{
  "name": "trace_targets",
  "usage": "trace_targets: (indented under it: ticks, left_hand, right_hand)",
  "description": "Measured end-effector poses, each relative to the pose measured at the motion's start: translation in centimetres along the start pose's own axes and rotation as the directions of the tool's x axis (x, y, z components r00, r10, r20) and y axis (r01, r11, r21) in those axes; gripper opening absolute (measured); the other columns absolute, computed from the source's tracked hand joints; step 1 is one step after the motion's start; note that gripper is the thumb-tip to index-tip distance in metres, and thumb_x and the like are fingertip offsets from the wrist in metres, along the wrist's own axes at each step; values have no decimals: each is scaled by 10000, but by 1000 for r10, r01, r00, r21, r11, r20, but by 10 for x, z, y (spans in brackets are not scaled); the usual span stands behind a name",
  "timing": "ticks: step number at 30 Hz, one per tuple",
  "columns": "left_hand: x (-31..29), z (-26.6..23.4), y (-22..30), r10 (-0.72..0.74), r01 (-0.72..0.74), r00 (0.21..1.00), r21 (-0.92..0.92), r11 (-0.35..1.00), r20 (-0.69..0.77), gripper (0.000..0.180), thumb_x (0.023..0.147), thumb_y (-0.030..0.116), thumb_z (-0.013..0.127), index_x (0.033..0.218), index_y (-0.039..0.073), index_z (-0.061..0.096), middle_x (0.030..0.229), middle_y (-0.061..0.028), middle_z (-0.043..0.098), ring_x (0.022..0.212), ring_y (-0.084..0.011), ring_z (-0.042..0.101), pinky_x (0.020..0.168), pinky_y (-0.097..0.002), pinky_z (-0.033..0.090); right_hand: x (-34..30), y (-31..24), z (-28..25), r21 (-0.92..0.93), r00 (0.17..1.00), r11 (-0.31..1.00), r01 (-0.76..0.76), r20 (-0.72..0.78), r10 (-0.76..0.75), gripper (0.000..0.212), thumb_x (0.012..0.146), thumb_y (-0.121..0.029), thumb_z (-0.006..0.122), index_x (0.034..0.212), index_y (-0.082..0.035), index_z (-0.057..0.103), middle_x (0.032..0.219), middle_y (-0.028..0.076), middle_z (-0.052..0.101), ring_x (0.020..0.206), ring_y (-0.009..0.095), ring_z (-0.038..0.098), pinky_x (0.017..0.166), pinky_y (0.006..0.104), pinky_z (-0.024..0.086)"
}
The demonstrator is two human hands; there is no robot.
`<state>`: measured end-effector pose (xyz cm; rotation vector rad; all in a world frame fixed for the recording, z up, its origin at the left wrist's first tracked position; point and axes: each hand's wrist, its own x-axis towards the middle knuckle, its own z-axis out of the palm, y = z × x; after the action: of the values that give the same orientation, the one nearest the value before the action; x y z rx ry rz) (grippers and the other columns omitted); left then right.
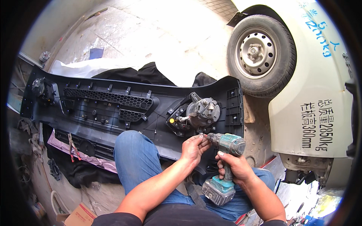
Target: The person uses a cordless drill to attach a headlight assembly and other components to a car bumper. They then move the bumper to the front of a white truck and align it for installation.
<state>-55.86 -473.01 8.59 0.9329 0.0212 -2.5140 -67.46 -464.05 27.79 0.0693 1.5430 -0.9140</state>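
One cordless drill (235, 145), teal and dark grey, points leftward in the head view, its battery (218, 189) above the person's lap. The right hand (236, 165) is wrapped round its handle. The left hand (193, 150) has its fingers bent in at the drill's front tip; whether they pinch something small there, I cannot tell. Just beyond the tip, a round lamp (203, 113) sits in a black plastic panel (162, 101). Red-handled pliers (73, 148) lie near the panel's lower left, across a pink strip (92, 159).
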Motion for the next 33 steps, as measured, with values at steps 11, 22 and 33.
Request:
trace_targets:
  ticks: [11,22,33]
  left_hand:
    - [5,2,0,5,-4,999,29,1000,-36,181,1111,92,580,1170,-47,680,1080,-140,776,1015,-264,791,997,-460,659]
    - [12,-4,29,596,-353,780,652,671,-190,103,1019,41,678,1109,-3,703,917,-108,761,746,-171,730,676,-326,614]
    - [48,63,120,304,-546,754,813,-202,582,776,911,448,835,1550,85,590,1555,-195,600,1489,-368,515,1267,-455,396]
  right_hand:
    - [7,-5,0,-35,999,999,-27,-25,26,287,1030,-306,773,1065,-42,668,782,41,651,559,156,634,516,347,582]
    - [24,-46,-5,-259,991,957,-133,-13,134,298,1031,-338,763,1012,-54,673,733,35,638,560,158,640,519,376,599]
    - [30,-60,3,-358,986,919,-166,-62,154,228,990,-232,784,929,-43,671,755,59,644,578,182,649,529,389,594]
